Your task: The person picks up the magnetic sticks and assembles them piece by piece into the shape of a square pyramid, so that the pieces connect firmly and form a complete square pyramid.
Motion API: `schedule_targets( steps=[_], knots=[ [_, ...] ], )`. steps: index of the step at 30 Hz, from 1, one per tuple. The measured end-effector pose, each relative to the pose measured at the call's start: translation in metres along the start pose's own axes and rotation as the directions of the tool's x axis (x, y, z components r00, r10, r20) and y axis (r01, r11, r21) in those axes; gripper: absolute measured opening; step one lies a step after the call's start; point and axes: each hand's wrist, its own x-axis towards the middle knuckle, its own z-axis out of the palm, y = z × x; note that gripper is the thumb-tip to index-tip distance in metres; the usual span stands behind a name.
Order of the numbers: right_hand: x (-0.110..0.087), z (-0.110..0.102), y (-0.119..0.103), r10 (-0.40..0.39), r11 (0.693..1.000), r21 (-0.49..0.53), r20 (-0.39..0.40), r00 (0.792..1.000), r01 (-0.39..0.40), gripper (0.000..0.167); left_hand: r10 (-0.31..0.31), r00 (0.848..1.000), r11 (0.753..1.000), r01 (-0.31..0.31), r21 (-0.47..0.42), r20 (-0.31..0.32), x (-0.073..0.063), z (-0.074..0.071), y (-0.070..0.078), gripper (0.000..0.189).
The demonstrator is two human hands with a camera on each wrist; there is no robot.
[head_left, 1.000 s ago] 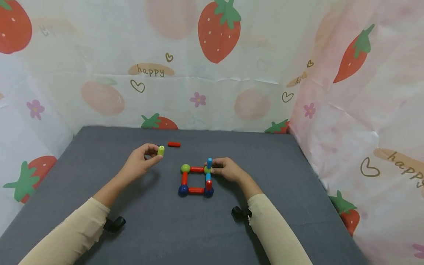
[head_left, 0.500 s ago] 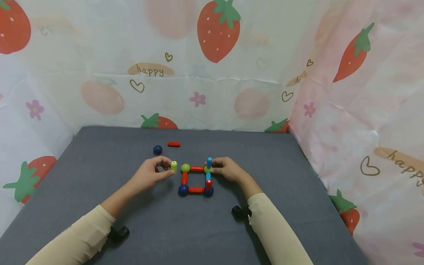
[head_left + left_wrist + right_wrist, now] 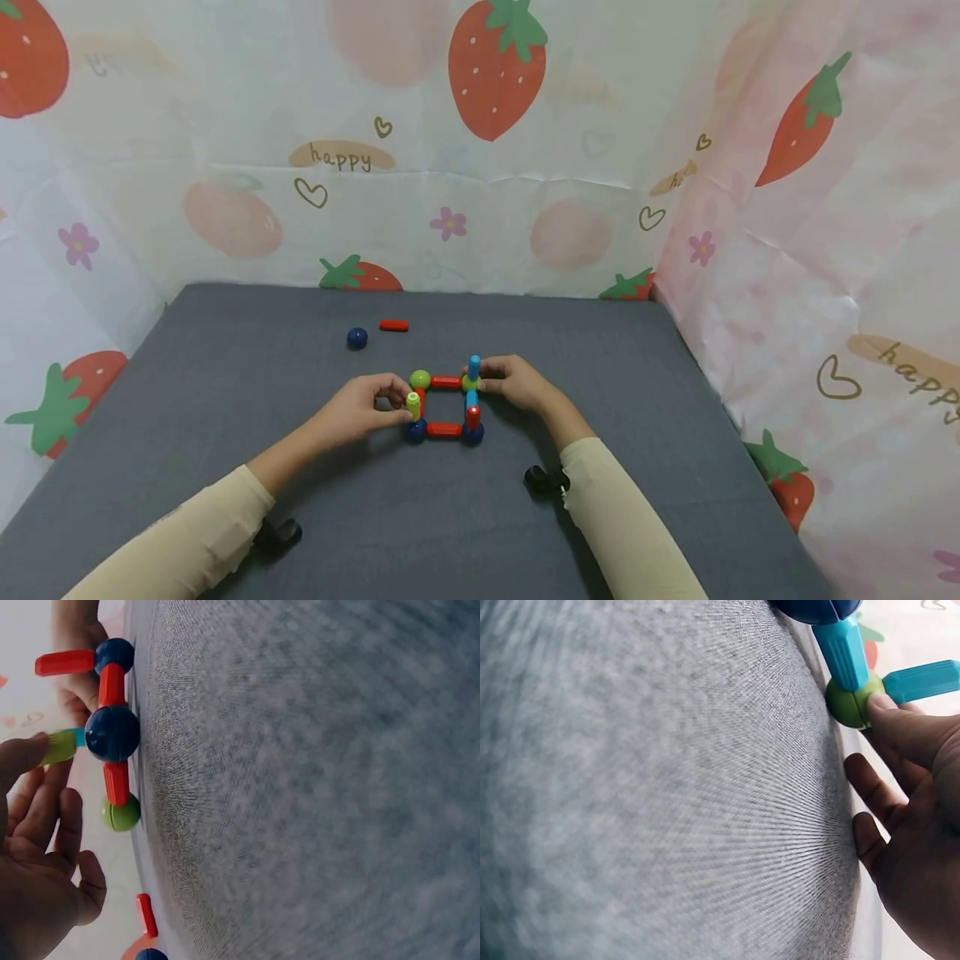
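A square frame of magnetic rods and balls lies on the table; its sides are red rods (image 3: 445, 430) and one blue rod (image 3: 841, 656). An upright blue rod (image 3: 474, 367) rises from the far-right green ball (image 3: 855, 700), and an upright red rod (image 3: 473, 416) from the near-right dark blue ball (image 3: 474, 434). My left hand (image 3: 367, 406) pinches a yellow-green rod (image 3: 58, 748) close to the near-left dark blue ball (image 3: 112, 733); whether they touch, I cannot tell. With thumb and fingers, my right hand (image 3: 517, 383) grips the far-right green ball.
Behind the frame, a loose dark blue ball (image 3: 357, 338) and a loose red rod (image 3: 393, 326) lie on the grey tabletop (image 3: 600, 342). A strawberry-printed curtain (image 3: 495, 192) hangs along the back and sides. Black wrist cameras (image 3: 277, 537) sit under both sleeves.
My left hand has carried the yellow-green rod right and nearer, from beside the loose dark blue ball to the frame's near-left corner. The right hand keeps its hold on the green ball.
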Motion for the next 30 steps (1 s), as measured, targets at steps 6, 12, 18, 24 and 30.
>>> schedule_targets(
  steps=[6, 12, 18, 24, 30],
  knots=[
    [-0.006, -0.003, -0.015, 0.006, 1.000, 0.005, 0.022, 1.000, -0.006, 0.036, -0.008, 0.999, 0.999, 0.006, 0.037, 0.041, 0.002, 0.002, 0.001, 0.020],
    [-0.018, -0.006, -0.036, -0.008, 1.000, 0.007, 0.033, 0.999, 0.007, 0.036, 0.002, 0.999, 0.999, -0.005, 0.050, 0.049, 0.002, 0.002, 0.002, 0.020],
    [-0.008, -0.004, -0.014, -0.015, 1.000, 0.002, 0.025, 1.000, 0.015, 0.037, 0.012, 0.997, 0.998, -0.017, 0.057, 0.076, 0.003, -0.001, 0.002, 0.019],
    [0.000, -0.002, 0.002, -0.013, 1.000, -0.005, 0.022, 1.000, 0.013, 0.035, 0.014, 0.994, 0.997, -0.022, 0.070, 0.111, 0.006, -0.012, 0.001, 0.019],
    [0.000, -0.003, 0.000, -0.008, 1.000, -0.005, 0.026, 1.000, 0.009, 0.035, 0.017, 0.991, 0.993, -0.032, 0.112, 0.134, 0.019, -0.025, 0.002, 0.024]
  ],
)
